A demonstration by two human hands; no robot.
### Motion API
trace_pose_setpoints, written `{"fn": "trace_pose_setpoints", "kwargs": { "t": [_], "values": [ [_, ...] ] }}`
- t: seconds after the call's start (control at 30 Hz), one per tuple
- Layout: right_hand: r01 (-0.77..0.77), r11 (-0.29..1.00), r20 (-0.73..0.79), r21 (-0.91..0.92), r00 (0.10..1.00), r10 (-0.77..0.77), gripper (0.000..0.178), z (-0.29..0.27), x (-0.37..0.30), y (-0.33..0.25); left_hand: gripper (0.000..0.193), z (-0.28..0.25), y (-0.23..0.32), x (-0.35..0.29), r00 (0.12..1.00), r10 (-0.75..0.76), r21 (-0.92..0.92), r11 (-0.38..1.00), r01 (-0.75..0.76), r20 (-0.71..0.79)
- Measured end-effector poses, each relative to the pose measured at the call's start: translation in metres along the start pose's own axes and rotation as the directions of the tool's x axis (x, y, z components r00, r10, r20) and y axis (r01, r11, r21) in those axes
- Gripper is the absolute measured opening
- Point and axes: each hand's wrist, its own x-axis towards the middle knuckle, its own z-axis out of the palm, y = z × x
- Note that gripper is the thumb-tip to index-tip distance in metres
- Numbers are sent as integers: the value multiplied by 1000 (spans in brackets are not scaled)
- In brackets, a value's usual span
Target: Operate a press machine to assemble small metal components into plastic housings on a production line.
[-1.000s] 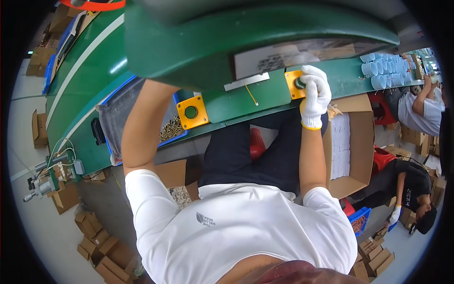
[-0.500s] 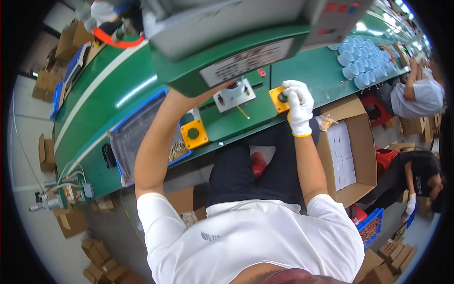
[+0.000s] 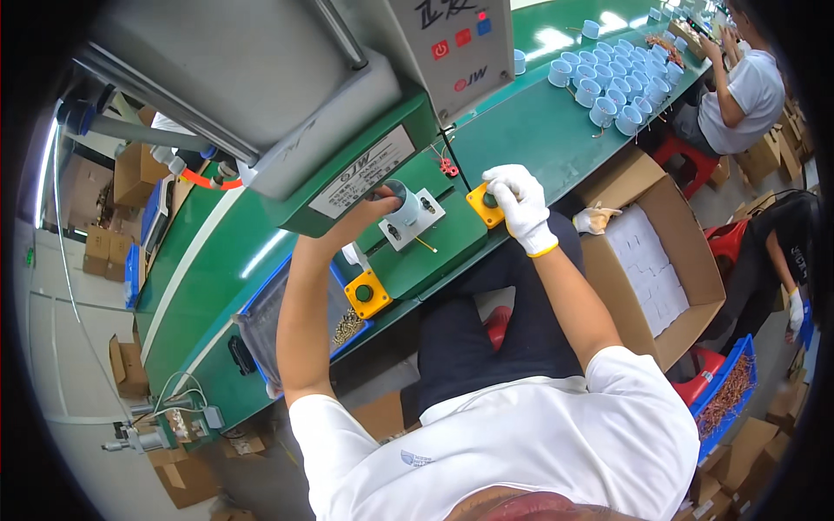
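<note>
Upper centre of frame: the bare left hand (image 3: 375, 207) reaches under the green-and-grey press head (image 3: 347, 165) and steadies a pale blue cup-shaped part (image 3: 403, 203) on the small white fixture plate (image 3: 415, 221); fingers wrap partly round the cup, a narrow grip holding it, though thumb contact is hidden. Just right of it, the white-gloved right hand (image 3: 519, 204) lies over the right yellow button box (image 3: 483, 205), fingers curled down on the green button; grip closed on nothing, resting on the box. The left yellow button box (image 3: 367, 293), with its green button, sits untouched at centre-left on the edge of the green worktop (image 3: 539, 130), just below the left forearm. Judgement: the step looks like seating the cup square in the fixture. To do it well, the cup should stand upright and fully down on the plate, not tilted, and the left hand should come clear of the press head before both buttons are covered. Upper right: a cluster of similar pale blue cups (image 3: 608, 82) on the worktop, well apart. Right of frame: an open cardboard carton (image 3: 669, 260) of white pieces beside the person's knee.
</note>
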Motion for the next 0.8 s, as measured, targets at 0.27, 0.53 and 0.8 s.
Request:
{"fn": "trace_pose_setpoints", "kwargs": {
  "t": [0.27, 0.53, 0.8],
  "values": [
    [194, 968, 21, -159, 981, -193, 6, -2, 2, -14, 37, 73, -79, -98, 842, 176, 67, 984, -165, -511],
    [355, 881, 33, -313, 931, -363, 5, 4, 3, -16, 23, 138, -94, -145, 630, 182, 257, 966, 30, -755],
    [275, 947, 47, -167, 961, -271, 6, 1, 2, -16, 17, 114, -90, -147, 689, 166, 260, 965, 34, -705]
  ]
}}
